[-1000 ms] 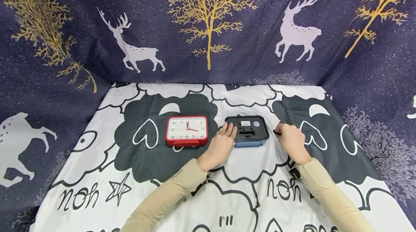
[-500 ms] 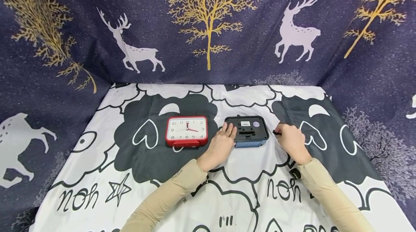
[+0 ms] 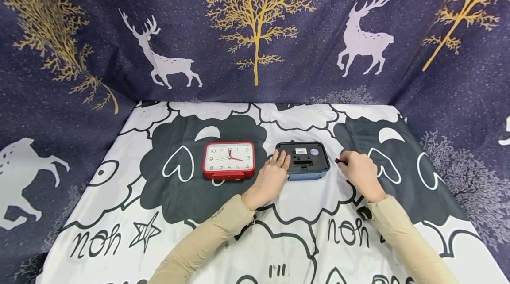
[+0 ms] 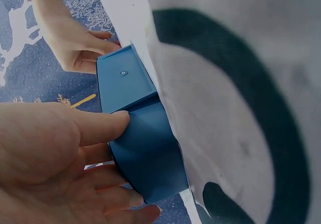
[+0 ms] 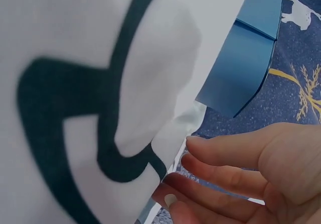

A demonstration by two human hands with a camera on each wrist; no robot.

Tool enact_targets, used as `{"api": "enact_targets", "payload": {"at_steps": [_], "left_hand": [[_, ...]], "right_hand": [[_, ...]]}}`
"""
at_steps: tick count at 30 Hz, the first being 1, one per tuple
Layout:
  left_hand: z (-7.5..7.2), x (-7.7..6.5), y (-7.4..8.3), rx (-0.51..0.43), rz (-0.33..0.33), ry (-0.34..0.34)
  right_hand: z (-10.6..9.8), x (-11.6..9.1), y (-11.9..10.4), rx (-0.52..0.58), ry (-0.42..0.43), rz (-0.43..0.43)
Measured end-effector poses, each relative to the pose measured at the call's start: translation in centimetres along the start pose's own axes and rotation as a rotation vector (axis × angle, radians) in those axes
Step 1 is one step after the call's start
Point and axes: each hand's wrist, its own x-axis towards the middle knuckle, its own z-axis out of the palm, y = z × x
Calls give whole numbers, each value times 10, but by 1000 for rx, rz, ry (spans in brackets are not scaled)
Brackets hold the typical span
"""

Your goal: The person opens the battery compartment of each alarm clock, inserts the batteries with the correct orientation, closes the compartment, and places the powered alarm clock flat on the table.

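Observation:
A blue alarm clock [image 3: 303, 175] lies face down in the head view, its black back up with a label, a round sticker and an uncovered battery slot. My left hand [image 3: 272, 175] holds its left end; in the left wrist view the thumb presses the blue side [image 4: 145, 148] and the fingers lie along the back edge. To the right, my right hand [image 3: 358, 172] rests low on the cloth with loosely bent fingers, beside a small black piece [image 3: 340, 161], partly hidden. No object shows between thumb and index finger [image 5: 220, 174] in the right wrist view.
A red alarm clock [image 3: 229, 158] lies face up to the left of my left hand. The table is covered with a white cloth [image 3: 295, 204] printed with black drawings. A dark blue curtain [image 3: 255, 94] with deer and trees stands behind and at both sides.
My right hand has drawn slightly right, and more of the small black piece shows at its fingertips. The left hand and both clocks have stayed put.

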Motion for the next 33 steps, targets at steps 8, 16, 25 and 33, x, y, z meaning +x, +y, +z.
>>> {"api": "enact_targets", "payload": {"at_steps": [8,16,25,33], "left_hand": [[0,-1,0,0,0,-6],[-2,-1,0,27,2,-1],[-2,-1,1,30,-8,-9],[-2,-1,0,31,-9,-1]], "right_hand": [[-1,-1,6,-4,17,25],[-8,2,11,-3,12,61],[-20,12,22,16,-23,79],[-26,15,28,-15,-136,82]]}}
